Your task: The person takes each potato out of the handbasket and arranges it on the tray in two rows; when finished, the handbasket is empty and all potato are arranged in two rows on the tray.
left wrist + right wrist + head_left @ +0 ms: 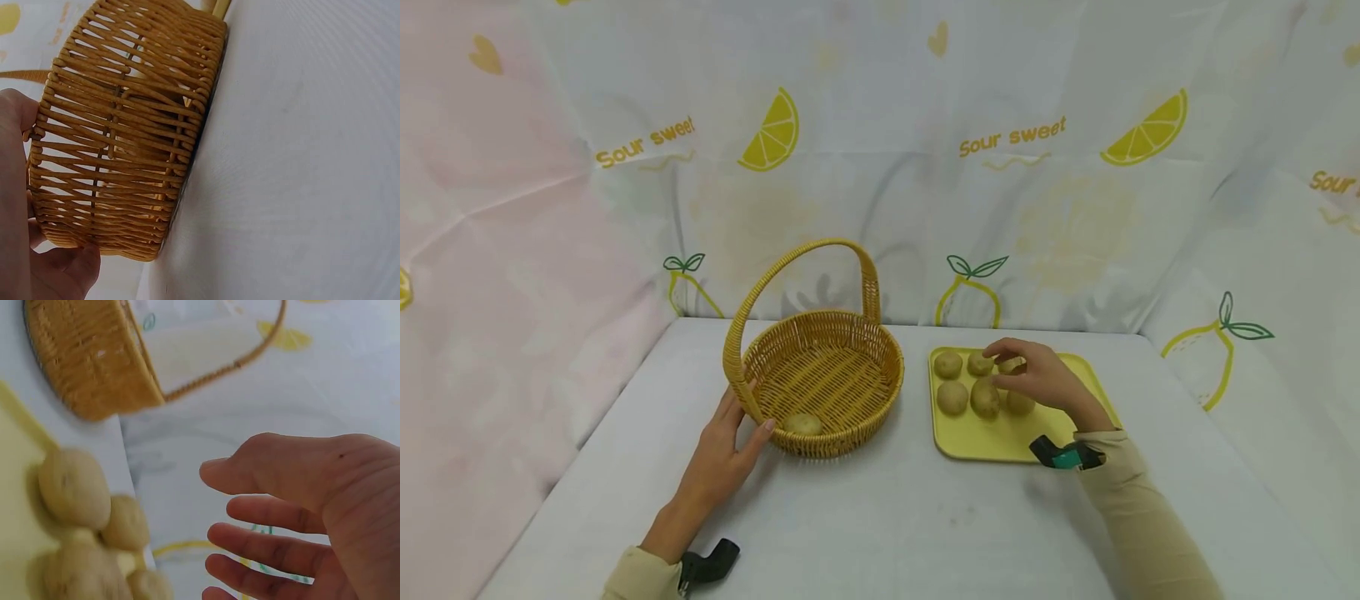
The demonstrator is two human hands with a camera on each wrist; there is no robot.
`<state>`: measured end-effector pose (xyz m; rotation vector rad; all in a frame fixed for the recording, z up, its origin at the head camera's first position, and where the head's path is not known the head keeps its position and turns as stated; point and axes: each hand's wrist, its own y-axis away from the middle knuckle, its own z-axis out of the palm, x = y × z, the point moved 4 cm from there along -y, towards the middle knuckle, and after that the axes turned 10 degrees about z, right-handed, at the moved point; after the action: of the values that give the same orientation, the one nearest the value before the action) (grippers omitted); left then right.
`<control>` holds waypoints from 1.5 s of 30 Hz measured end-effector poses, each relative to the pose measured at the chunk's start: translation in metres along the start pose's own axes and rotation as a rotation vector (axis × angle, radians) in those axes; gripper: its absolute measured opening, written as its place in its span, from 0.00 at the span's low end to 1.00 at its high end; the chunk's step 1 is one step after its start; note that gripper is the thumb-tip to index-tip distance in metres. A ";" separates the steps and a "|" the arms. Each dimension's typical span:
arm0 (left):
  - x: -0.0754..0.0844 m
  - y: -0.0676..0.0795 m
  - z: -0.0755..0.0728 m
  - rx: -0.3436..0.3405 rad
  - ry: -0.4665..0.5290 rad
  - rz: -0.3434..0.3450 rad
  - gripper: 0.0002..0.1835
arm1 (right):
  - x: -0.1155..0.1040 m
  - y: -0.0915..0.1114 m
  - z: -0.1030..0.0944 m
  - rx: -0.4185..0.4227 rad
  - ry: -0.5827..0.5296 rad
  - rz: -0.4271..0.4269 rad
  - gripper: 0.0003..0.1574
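A yellow-brown wicker basket (842,443) with a tall arched handle stands left of centre. Inside it, near the front rim, lies one potato (802,424). My left hand (718,454) holds the basket's left side by the foot of the handle; the left wrist view shows thumb and fingers at the woven rim (39,150). Over the yellow tray (985,447) hovers my right hand (1041,375), partly hiding several potatoes (952,398) in two rows. Its thumb and fingers are apart with nothing between them in the right wrist view, above and beside the potatoes (75,487).
A white cloth covers the table (880,525). Behind it hangs a lemon-printed curtain (880,192), close to the basket's handle. A strip of table separates basket and tray. Each wrist wears a small black camera mount (709,567).
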<state>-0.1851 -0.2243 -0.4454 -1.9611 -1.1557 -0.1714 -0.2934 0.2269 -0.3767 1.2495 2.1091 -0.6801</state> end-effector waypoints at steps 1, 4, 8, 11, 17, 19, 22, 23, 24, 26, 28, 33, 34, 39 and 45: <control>0.000 0.000 0.000 -0.001 0.002 0.000 0.40 | -0.007 -0.004 0.003 -0.008 -0.013 -0.020 0.20; 0.000 0.000 0.001 -0.004 0.011 -0.001 0.40 | -0.026 -0.015 0.011 -0.031 -0.038 -0.069 0.18; 0.001 0.000 0.001 -0.006 0.011 0.001 0.40 | -0.050 -0.032 0.022 -0.090 -0.063 -0.108 0.18; 0.001 0.000 0.000 -0.005 0.000 -0.003 0.40 | -0.066 -0.045 0.032 -0.144 -0.062 -0.147 0.18; 0.000 0.000 0.000 -0.005 -0.003 -0.004 0.39 | -0.092 -0.067 0.052 -0.250 -0.060 -0.210 0.19; 0.000 0.000 0.000 -0.004 -0.002 0.000 0.39 | -0.098 -0.074 0.059 -0.288 -0.073 -0.218 0.18; 0.001 0.000 0.000 -0.003 -0.004 0.001 0.39 | -0.105 -0.083 0.068 -0.324 -0.103 -0.227 0.18; 0.001 0.000 0.000 -0.002 -0.005 0.000 0.39 | -0.107 -0.086 0.071 -0.335 -0.114 -0.227 0.18; 0.001 0.000 0.000 -0.002 -0.004 0.000 0.39 | -0.108 -0.089 0.074 -0.346 -0.123 -0.231 0.18; 0.001 0.000 0.000 -0.002 -0.004 0.002 0.39 | -0.112 -0.094 0.080 -0.368 -0.139 -0.243 0.19; 0.000 0.000 0.000 -0.001 -0.007 0.003 0.39 | -0.116 -0.100 0.087 -0.404 -0.140 -0.274 0.19; 0.000 0.001 0.000 -0.002 -0.007 -0.001 0.39 | -0.126 -0.113 0.108 -0.523 -0.137 -0.362 0.20; -0.001 0.000 0.000 -0.002 -0.005 -0.003 0.39 | -0.127 -0.115 0.113 -0.553 -0.143 -0.362 0.20; -0.002 0.001 0.001 -0.006 -0.004 -0.014 0.39 | -0.135 -0.122 0.136 -0.695 -0.176 -0.341 0.23; -0.001 0.001 0.000 -0.006 0.004 -0.004 0.39 | -0.148 -0.129 0.159 -0.802 -0.164 -0.317 0.28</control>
<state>-0.1851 -0.2253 -0.4468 -1.9627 -1.1579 -0.1808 -0.3152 -0.0246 -0.3662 0.4131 2.1182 -0.0151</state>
